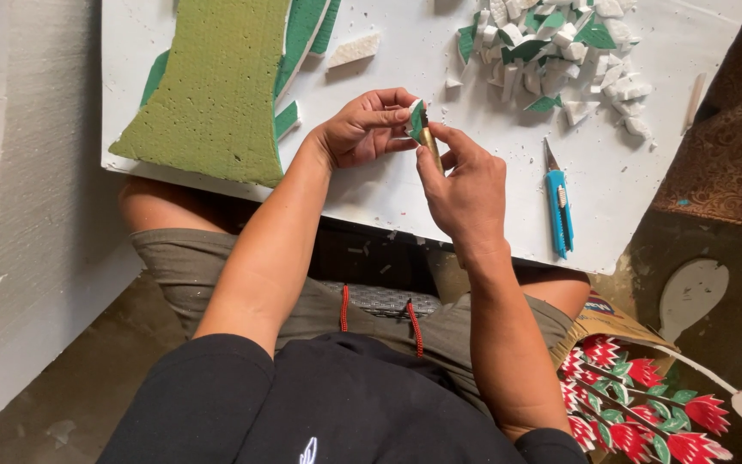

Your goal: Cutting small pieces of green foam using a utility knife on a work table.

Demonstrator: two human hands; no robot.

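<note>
Single head view, looking steeply down, close over lap board [371, 198].

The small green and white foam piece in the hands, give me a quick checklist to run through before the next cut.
1. Foam piece gripped: ok, the left hand pinches it between fingertips.
2. Tool in hand: ok, the right hand holds a slim brass-coloured tool against the piece.
3. Left fingertips away from the blade tip: cannot tell, the tip is hidden behind the piece.
4. Spare blue utility knife out of the way: ok, it lies on the white board, apart from both hands.
5. Scrap pile away from the work: ok, it sits at the board's far side.
6. Board support: cannot tell, it seems to rest on the lap.
</note>
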